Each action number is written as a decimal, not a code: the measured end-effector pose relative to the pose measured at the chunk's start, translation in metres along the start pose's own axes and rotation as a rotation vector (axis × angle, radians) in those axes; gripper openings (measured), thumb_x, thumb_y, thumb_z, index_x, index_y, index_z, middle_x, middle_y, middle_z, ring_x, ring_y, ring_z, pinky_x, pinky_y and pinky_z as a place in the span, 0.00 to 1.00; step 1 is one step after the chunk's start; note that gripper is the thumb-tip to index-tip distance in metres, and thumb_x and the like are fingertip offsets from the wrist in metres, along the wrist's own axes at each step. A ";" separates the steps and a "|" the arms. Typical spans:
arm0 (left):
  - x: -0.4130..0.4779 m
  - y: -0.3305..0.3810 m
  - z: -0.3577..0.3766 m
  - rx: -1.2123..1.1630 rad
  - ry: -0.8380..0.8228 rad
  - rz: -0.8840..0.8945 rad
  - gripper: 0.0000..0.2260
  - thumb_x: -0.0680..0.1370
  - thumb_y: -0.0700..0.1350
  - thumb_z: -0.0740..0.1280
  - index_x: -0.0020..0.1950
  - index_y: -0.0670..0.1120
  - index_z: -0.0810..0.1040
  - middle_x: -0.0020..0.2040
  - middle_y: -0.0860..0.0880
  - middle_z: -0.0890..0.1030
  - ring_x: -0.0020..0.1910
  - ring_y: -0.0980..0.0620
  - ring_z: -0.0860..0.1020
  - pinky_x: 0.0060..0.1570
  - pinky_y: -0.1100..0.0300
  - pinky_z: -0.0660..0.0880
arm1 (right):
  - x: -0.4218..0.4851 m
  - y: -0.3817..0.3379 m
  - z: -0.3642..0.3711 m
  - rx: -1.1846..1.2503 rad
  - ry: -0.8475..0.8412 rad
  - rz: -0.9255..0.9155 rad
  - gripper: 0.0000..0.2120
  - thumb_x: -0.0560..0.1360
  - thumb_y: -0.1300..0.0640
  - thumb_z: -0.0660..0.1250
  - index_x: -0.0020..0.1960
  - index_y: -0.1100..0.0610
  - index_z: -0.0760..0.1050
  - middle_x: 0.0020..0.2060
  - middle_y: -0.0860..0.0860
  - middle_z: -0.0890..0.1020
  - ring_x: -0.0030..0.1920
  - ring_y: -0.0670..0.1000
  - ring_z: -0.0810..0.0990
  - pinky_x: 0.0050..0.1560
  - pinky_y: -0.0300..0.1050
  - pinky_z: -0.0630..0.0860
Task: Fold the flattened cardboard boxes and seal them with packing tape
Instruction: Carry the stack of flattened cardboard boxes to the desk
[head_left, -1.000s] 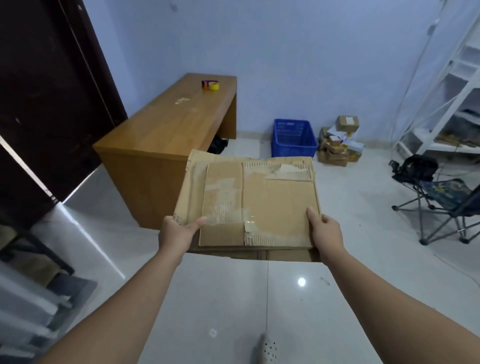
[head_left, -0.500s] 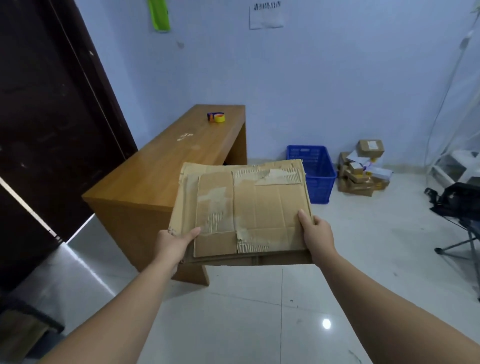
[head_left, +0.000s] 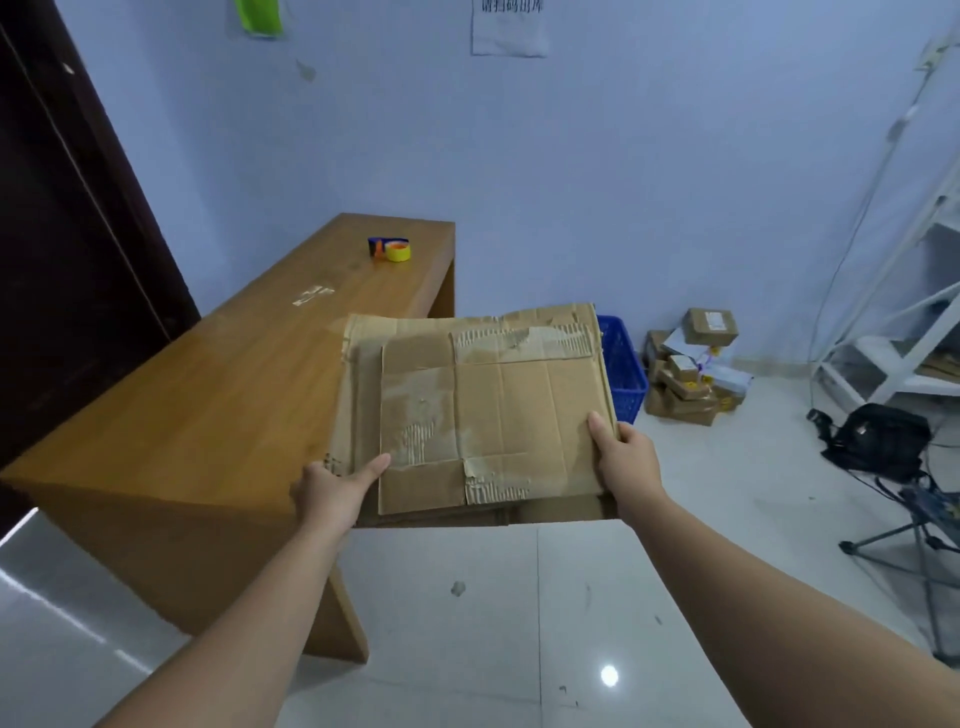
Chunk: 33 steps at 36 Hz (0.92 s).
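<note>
Grips the near left corner of a stack of flattened cardboard boxes (head_left: 519, 405) with the left hand (head_left: 332, 491), thumb laid along the top sheet, fingers hidden beneath. Clamps the near right edge the same way with the right hand (head_left: 626, 462), thumb on top. Holds the stack roughly level in mid-air, seemingly just beside or partly over the near end of a long wooden desk (head_left: 208, 415); cannot tell whether touching it. Shows torn facing and old tape scars on the top sheet, with looser sheets poking out underneath. Leaves two tape rolls (head_left: 390, 249), one blue and one yellow, well apart at the desk's far end. Beyond the stack, takes in a blue crate (head_left: 623, 374) and a heap of small parcels (head_left: 691, 374) by the wall, plus a black bag (head_left: 878, 441) on a folding chair to the right. Risks a slide, in judgement: pinched only along the near edge, could let lower sheets slip or fan out if tipped toward the desk. Could also tear further at the weakened paper once folded.
</note>
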<state>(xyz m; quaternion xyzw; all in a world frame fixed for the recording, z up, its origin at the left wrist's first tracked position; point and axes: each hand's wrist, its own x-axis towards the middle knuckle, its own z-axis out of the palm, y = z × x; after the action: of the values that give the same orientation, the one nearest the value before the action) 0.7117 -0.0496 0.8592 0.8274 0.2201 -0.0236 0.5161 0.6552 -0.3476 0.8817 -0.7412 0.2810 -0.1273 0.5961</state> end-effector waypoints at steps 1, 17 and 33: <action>0.012 0.007 0.004 0.007 -0.001 0.005 0.42 0.67 0.60 0.75 0.71 0.39 0.63 0.68 0.39 0.67 0.65 0.38 0.68 0.59 0.46 0.69 | 0.010 -0.003 0.004 -0.002 0.010 0.003 0.15 0.77 0.43 0.62 0.44 0.54 0.76 0.40 0.51 0.79 0.42 0.51 0.77 0.38 0.45 0.71; 0.148 0.090 0.064 -0.006 0.018 0.038 0.42 0.68 0.58 0.75 0.72 0.38 0.62 0.68 0.39 0.69 0.65 0.39 0.69 0.58 0.50 0.69 | 0.167 -0.032 0.069 0.052 -0.004 0.063 0.15 0.78 0.44 0.62 0.46 0.55 0.77 0.44 0.52 0.81 0.46 0.52 0.78 0.43 0.48 0.75; 0.250 0.183 0.233 -0.172 0.118 -0.108 0.31 0.67 0.51 0.78 0.62 0.38 0.71 0.59 0.39 0.77 0.57 0.40 0.76 0.58 0.46 0.73 | 0.436 -0.052 0.060 0.017 -0.239 0.023 0.15 0.78 0.43 0.61 0.55 0.54 0.73 0.49 0.52 0.77 0.49 0.52 0.76 0.46 0.49 0.72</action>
<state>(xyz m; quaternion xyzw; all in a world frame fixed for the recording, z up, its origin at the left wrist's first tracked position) 1.0523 -0.2336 0.8388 0.7671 0.2957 0.0162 0.5691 1.0534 -0.5402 0.8518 -0.7427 0.2152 -0.0335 0.6332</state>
